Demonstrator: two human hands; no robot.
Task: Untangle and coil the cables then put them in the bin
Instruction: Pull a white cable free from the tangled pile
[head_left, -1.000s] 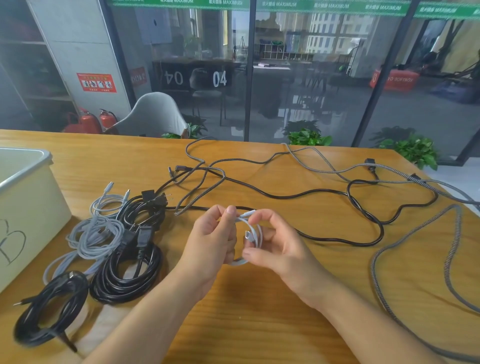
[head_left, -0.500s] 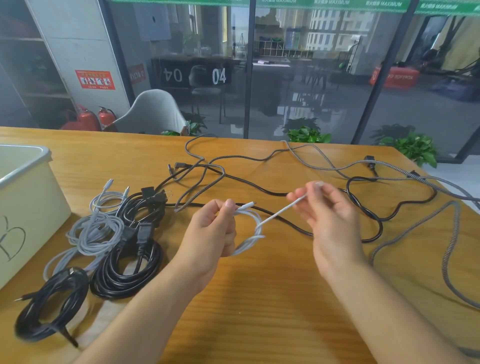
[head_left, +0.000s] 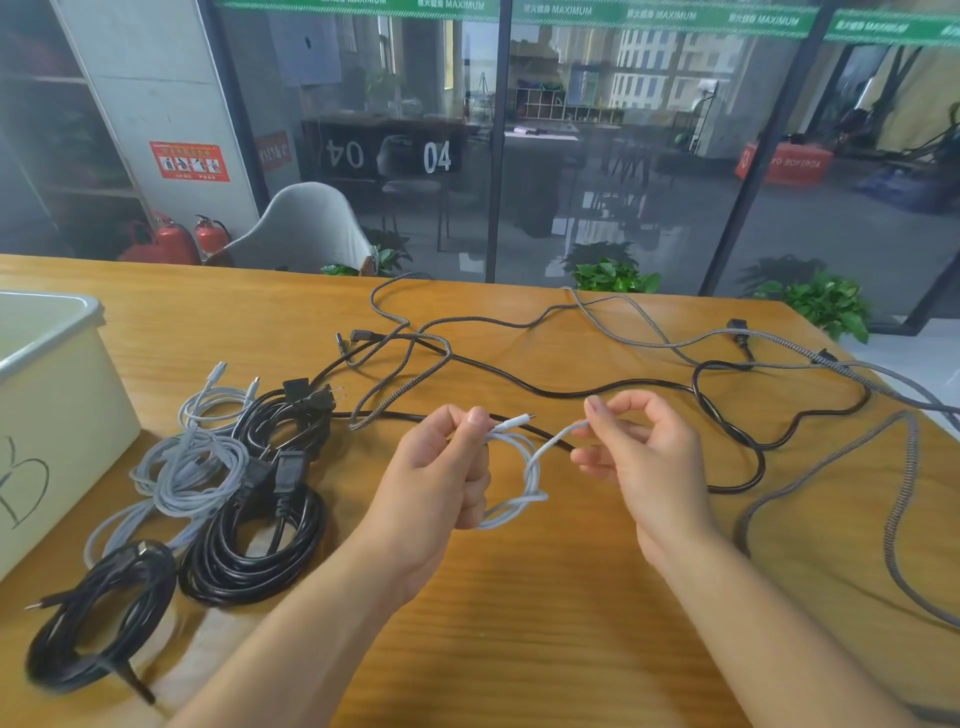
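So we've got the small white cable (head_left: 524, 470) over the table (head_left: 545, 597) middle: left hand (head_left: 441, 478) pinches its coil together, right hand (head_left: 641, 462) pinches the loose tail at 3 o'clock for wrapping; bin (head_left: 49, 415) waits at 9 o'clock.

Soft even daylight, reflective glass, wide-angle bending at edges, sharp focus.

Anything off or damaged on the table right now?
No damage or spill visible. Coiled cables lie beside the bin, not in it. Black power cord and braided grey cable lie uncoiled, crossing each other.
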